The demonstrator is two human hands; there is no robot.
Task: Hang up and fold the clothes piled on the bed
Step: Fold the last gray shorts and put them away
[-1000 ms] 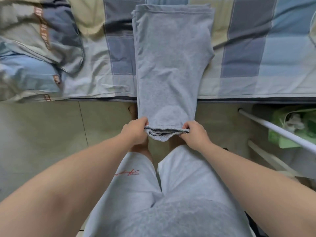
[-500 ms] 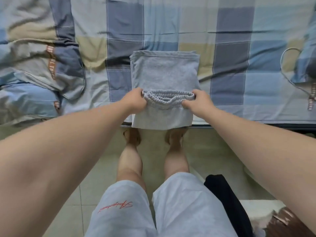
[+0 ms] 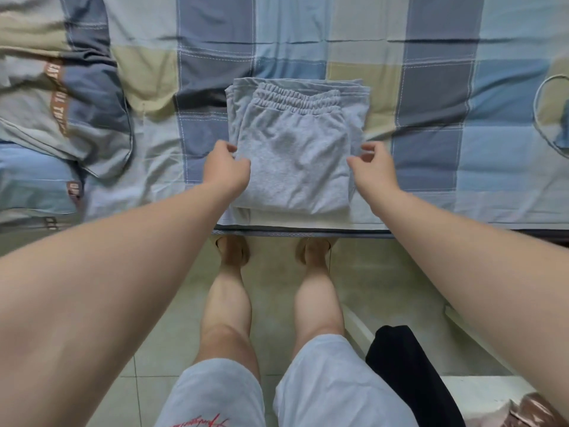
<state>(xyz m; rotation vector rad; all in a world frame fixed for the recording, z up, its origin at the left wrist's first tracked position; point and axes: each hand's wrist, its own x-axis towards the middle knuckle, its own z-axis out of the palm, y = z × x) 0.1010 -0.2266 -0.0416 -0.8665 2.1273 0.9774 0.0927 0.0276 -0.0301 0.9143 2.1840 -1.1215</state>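
Observation:
Grey sweatpants (image 3: 295, 149) lie folded into a compact rectangle on the checked bedsheet (image 3: 431, 103), close to the bed's front edge, with the elastic waistband on top at the far side. My left hand (image 3: 226, 167) hovers at the left edge of the fold with loosely curled fingers and holds nothing. At the right edge my right hand (image 3: 371, 163) does the same, its fingers relaxed, just off the cloth.
A rumpled checked duvet and pillow (image 3: 55, 112) fill the left of the bed. A thin cable loop (image 3: 551, 112) lies at the far right. A black garment (image 3: 409, 374) hangs by my right leg over the tiled floor. My feet stand against the bed frame (image 3: 301, 234).
Both hands carried the waistband end up from below the bed edge and laid it over the far part, folding the pants. They have since let go and drawn back to the sides.

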